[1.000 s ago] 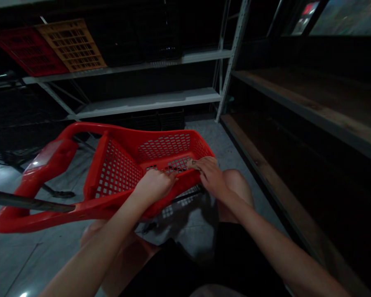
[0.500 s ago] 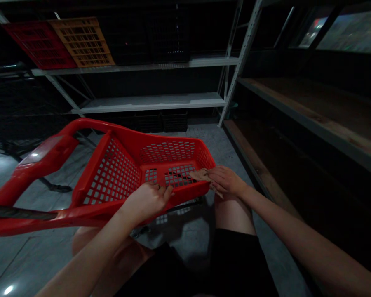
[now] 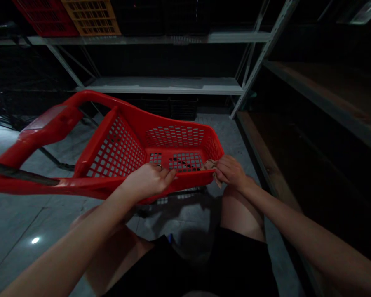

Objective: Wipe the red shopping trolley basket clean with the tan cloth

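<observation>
A red plastic shopping cart (image 3: 111,187) with grid-pattern walls stands in front of me, its handle to the left. My left hand (image 3: 151,180) is closed over the near rim of the basket, fingers curled inward. At the basket's right front corner, my right hand (image 3: 230,171) grips a crumpled brownish cloth (image 3: 209,165) pressed on the rim. Part of the cloth hangs inside the basket and part outside. The palm hides the rest of it.
A white metal rack (image 3: 167,88) stands behind the cart, with a red crate (image 3: 46,16) and a yellow crate (image 3: 92,17) on its upper shelf. Dark crates (image 3: 184,108) sit beneath it. Wooden-edged shelving (image 3: 334,105) runs along the right.
The view has tilted down and shifted a little left. My right hand with the cloth stays at the corner, its fingers now more curled over the rim. My left hand keeps its place on the rim.
</observation>
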Demonstrator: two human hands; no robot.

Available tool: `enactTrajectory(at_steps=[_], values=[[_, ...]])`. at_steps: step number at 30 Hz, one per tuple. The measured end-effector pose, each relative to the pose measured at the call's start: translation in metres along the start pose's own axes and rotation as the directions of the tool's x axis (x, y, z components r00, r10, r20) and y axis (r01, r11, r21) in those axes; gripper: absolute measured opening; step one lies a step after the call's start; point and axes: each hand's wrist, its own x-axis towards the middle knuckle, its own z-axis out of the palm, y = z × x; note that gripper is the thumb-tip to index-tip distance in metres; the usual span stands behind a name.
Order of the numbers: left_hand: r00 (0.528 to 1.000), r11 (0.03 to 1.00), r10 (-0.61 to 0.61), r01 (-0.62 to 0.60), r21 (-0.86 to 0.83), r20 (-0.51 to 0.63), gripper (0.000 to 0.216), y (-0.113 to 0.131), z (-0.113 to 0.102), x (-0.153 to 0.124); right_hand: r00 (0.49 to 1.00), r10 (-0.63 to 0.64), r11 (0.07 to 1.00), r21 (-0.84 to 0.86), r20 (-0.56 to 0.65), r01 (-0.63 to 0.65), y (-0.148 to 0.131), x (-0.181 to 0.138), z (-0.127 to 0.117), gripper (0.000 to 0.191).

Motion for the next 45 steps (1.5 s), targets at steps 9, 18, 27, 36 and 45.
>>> enactTrajectory(at_steps=[9, 18, 27, 36, 45], values=[[0.994, 0.983, -0.07, 0.054, -0.174, -0.089, 0.05, -0.008, 0.003, 0.009, 0.987, 0.152, 0.987, 0.038, 0.045, -0.154, -0.06, -0.027, -0.042, 0.023], [0.97, 0.975, -0.205, 0.19, -0.115, -0.133, 0.049, 0.008, 0.015, 0.044, 0.975, 0.213, 0.977, -0.048, 0.065, -0.21, -0.097, -0.036, -0.055, 0.029], [0.825, 0.912, -0.359, 0.209, -0.353, -0.437, 0.042, 0.105, 0.038, 0.099, 0.972, 0.148, 0.989, -0.04, 0.185, -0.143, -0.084, -0.039, -0.054, 0.035], [0.869, 0.888, -0.35, 0.189, -0.42, -0.349, 0.05, 0.091, 0.046, 0.101, 0.904, 0.245, 0.956, 0.067, 0.349, -0.285, 0.024, -0.047, -0.079, 0.043], [0.825, 0.868, -0.404, 0.209, -0.449, -0.396, 0.045, 0.088, 0.057, 0.105, 0.85, 0.32, 0.909, 0.118, 0.419, -0.4, -0.082, -0.016, -0.068, 0.041]])
